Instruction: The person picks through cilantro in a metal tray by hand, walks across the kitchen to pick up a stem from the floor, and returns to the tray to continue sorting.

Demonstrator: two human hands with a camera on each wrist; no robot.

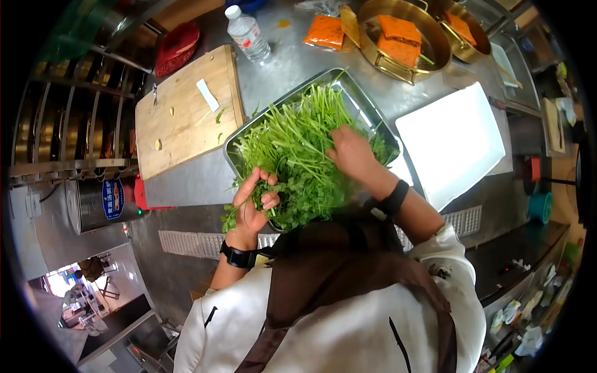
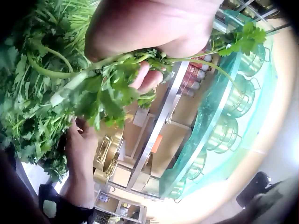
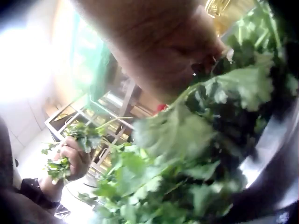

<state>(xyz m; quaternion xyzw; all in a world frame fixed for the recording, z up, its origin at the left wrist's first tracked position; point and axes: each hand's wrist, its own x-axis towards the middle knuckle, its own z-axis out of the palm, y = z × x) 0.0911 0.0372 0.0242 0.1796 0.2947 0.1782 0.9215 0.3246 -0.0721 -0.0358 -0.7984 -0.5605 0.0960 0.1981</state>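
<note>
A big heap of cilantro (image 1: pixel 305 127) fills a rectangular metal tray (image 1: pixel 356 90), pale stems toward the far side and leaves toward the person. My left hand (image 1: pixel 250 202) is at the tray's near left corner, fingers curled round a few leafy cilantro sprigs (image 2: pixel 112 88). In the left wrist view, a thick pale stem end sticks out past the palm. Over the heap's right side, my right hand (image 1: pixel 356 156) reaches down with bent fingers and pinches cilantro there. Leaves hide part of its fingertips in the right wrist view.
A wooden cutting board (image 1: pixel 180 133) with small scraps lies left of the tray. Behind stand a water bottle (image 1: pixel 249 37), an orange packet (image 1: pixel 323 32) and a brass pan (image 1: pixel 435 53) holding more packets. A white container (image 1: pixel 453 146) sits to the right.
</note>
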